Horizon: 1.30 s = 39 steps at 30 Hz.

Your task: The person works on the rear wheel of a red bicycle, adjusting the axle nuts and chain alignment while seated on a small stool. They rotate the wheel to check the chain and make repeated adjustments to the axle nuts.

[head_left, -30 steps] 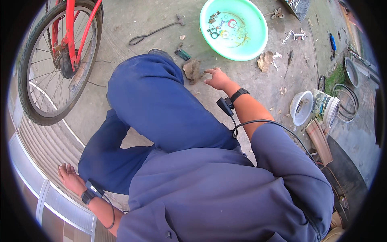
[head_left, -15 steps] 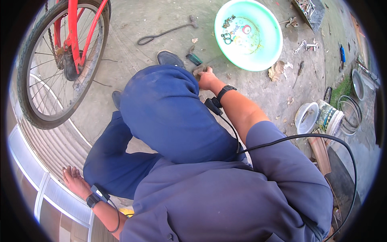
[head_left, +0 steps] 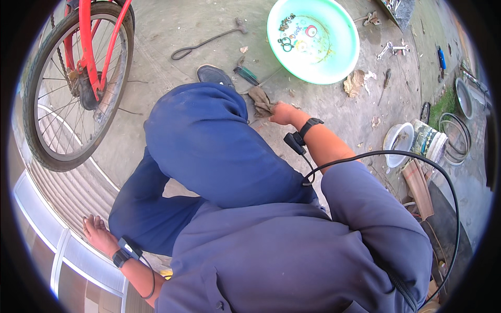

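My right hand [head_left: 283, 113] grips a crumpled brown rag [head_left: 258, 98] on the concrete, just right of my bent knee. A small green tool [head_left: 246, 74] lies above the rag, near my dark shoe. A mint-green basin [head_left: 326, 52] with small metal rings and nuts inside sits just beyond it. At the lower left, my left hand [head_left: 100, 235] is open with loosely bent fingers, beside my leg over a ridged pale surface, holding nothing.
A red bicycle [head_left: 90, 57] stands upper left. A long hooked rod [head_left: 209, 44], wrenches [head_left: 385, 51], a screwdriver [head_left: 386, 81] and dry leaves lie about. A white tub [head_left: 392, 144], a bucket [head_left: 433, 143], coiled hose [head_left: 459, 135] and metal bowl [head_left: 463, 96] are at the right.
My right hand has reached down, closed on the rag and drawn it slightly toward me, to the right. My left hand stays low at the left. The view has shifted slightly.
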### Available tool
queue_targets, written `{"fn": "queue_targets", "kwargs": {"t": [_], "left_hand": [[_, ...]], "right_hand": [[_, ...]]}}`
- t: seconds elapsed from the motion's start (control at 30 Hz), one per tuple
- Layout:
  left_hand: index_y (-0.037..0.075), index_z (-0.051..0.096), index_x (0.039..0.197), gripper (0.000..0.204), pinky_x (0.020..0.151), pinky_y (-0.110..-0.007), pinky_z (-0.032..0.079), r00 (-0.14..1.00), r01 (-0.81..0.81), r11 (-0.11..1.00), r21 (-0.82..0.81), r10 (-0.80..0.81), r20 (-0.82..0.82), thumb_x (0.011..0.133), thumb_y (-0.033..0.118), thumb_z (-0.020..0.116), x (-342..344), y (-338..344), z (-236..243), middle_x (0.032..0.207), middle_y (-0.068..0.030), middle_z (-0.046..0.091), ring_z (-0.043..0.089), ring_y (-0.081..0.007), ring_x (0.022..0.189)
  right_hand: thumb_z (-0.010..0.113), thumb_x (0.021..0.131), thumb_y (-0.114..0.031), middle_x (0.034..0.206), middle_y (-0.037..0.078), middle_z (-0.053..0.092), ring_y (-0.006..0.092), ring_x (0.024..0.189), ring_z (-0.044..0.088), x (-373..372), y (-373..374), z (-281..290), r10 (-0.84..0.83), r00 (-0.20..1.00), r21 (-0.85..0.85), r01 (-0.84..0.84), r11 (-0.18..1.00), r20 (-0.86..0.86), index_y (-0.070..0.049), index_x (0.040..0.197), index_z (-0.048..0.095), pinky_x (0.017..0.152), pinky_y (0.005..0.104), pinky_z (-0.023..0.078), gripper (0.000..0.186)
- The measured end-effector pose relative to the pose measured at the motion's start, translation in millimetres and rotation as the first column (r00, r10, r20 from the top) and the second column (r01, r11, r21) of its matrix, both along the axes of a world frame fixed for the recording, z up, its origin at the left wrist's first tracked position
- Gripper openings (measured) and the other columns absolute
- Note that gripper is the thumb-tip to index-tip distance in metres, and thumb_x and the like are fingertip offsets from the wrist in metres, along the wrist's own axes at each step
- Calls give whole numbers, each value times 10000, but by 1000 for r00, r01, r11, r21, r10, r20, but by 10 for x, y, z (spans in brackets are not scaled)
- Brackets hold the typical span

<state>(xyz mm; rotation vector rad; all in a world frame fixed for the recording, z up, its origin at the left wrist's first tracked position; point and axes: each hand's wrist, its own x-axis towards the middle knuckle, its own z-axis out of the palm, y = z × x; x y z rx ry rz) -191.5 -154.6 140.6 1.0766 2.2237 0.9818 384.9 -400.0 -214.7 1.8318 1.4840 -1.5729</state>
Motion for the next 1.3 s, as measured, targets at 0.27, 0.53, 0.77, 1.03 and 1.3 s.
{"fn": "queue_targets", "kwargs": {"t": [0.27,0.53,0.77,1.03,1.3], "left_hand": [[39,566,1313,400,775,-274,484,1000,-2,1000,22,1,22,992,270,621,-27,17,-18,1142,-95,668,639,-160,901],[37,541,1320,429,788,-276,476,1000,12,1000,18,-13,26,975,271,643,-48,4,-20,1121,-83,669,638,-152,895],[46,548,1309,420,789,-268,466,1000,-13,1000,18,13,-5,968,270,648,92,-4,-3,1104,-67,667,624,-135,876],[56,542,1340,436,790,-263,461,998,21,999,-27,-22,-61,966,258,637,31,-10,-23,1113,-59,664,618,-123,876],[48,539,1364,453,804,-269,458,998,11,999,-53,-15,-69,970,256,623,85,-27,-1,1132,-59,663,609,-120,894]], "right_hand": [[657,855,-419,1106,218,710,408,1051,657,521,-895,222,20,999,-265,-7,964,47,-6,1066,739,938,459,510,471],[637,886,-246,1453,151,516,327,1317,519,411,113,314,-315,931,114,298,948,183,-177,1249,699,1066,431,462,375],[697,882,-399,1622,122,262,328,1483,297,-41,1241,191,-249,950,76,239,968,188,-312,1453,534,1169,494,335,601],[685,881,-418,1585,155,297,348,1455,333,-204,1405,48,-277,940,-24,288,957,201,-197,1362,628,1152,504,342,532],[688,884,-423,1496,149,380,319,1357,447,-354,1447,124,-323,935,95,311,946,150,-117,1282,683,1113,397,423,502]]}}
